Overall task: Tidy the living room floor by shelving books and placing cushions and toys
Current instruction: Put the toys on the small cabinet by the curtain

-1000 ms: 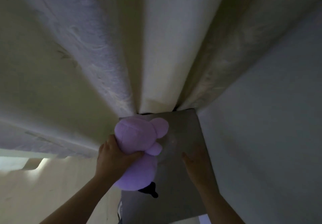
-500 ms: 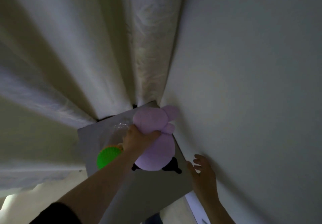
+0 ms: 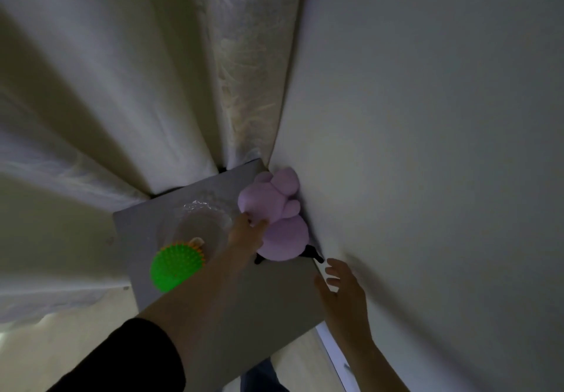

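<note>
The left hand has its fingers lost from view against the plush toy at center frame, so its hold is unclear. The left forearm covers part of the green ball; an orange thing behind it is mostly hidden. The right forearm runs off the bottom edge.

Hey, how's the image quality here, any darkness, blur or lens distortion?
Head view: dim, flat light throughout; wide lens fans the curtain folds and bends the wall; right hand slightly motion-blurred; green spiky ball vivid; purple plush toy soft but readable.
</note>
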